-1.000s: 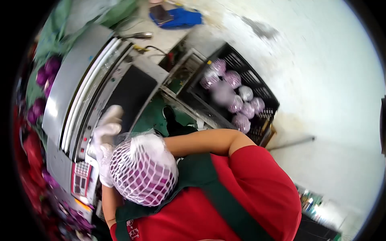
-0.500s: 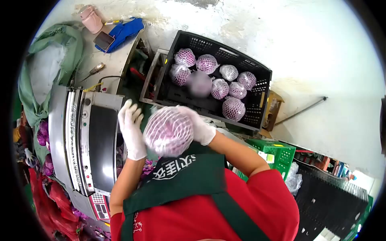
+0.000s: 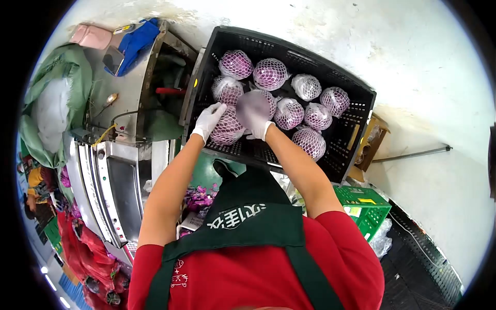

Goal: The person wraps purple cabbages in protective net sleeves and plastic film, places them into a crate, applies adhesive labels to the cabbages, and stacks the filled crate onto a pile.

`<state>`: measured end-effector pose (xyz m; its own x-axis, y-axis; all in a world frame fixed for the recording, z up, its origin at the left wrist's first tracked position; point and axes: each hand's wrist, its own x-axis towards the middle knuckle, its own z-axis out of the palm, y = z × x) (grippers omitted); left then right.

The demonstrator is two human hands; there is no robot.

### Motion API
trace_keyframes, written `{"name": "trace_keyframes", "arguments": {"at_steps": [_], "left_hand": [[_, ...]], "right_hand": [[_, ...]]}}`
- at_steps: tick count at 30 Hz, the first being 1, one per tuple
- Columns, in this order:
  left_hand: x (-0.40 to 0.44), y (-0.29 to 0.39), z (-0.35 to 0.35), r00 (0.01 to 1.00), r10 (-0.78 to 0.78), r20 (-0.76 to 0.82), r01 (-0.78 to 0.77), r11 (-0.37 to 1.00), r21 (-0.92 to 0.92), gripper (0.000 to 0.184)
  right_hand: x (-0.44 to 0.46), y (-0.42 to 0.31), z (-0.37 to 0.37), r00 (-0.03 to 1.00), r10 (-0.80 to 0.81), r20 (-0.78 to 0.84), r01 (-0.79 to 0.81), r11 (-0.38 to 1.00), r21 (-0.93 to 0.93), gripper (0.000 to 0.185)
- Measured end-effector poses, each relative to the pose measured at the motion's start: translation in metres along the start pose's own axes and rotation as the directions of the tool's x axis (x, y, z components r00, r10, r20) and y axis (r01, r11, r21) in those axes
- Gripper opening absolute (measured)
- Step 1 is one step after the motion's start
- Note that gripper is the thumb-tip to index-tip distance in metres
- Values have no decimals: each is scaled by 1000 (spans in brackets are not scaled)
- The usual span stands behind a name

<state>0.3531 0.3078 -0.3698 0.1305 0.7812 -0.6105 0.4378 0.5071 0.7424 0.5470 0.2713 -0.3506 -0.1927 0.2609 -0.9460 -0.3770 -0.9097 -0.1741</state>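
Observation:
Several purple cabbages in white foam nets lie in a black crate (image 3: 289,47). My left hand (image 3: 208,122), in a white glove, touches the left side of a netted cabbage (image 3: 227,129) in the crate's near left corner; its fingers are apart. My right hand (image 3: 258,127), gloved too, is to the right of that cabbage, with its fingers partly hidden by a blurred round patch. What the right hand touches cannot be made out. Another netted cabbage (image 3: 289,113) lies just right of it.
A wrapping machine (image 3: 121,186) stands at the left. Behind it a worktop (image 3: 116,85) bears a blue cloth (image 3: 138,45), a phone (image 3: 113,60) and a pink bottle (image 3: 91,36). A green crate (image 3: 364,204) is at the right, and a wall rises behind the black crate.
Both hands have moved forward from in front of my chest into the black crate, and the netted cabbage between them now lies in its near left corner. The view has shifted.

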Motion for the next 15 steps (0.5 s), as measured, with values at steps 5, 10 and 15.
{"name": "trace_keyframes", "arguments": {"at_steps": [5,10,15], "left_hand": [[-14,9,0,990,89,-110,-76,990,118,73],[-64,49,4,966,246,75,-234,717,656,108],[-49,40,-12,921,326,213,-380,635,673,109]], "right_hand": [[49,32,-4,869,-494,-14,454,808,-376,50],[25,49,6,738,-670,-81,629,726,-278,51],[5,18,-10,794,-596,119,427,410,-806,53]]}}
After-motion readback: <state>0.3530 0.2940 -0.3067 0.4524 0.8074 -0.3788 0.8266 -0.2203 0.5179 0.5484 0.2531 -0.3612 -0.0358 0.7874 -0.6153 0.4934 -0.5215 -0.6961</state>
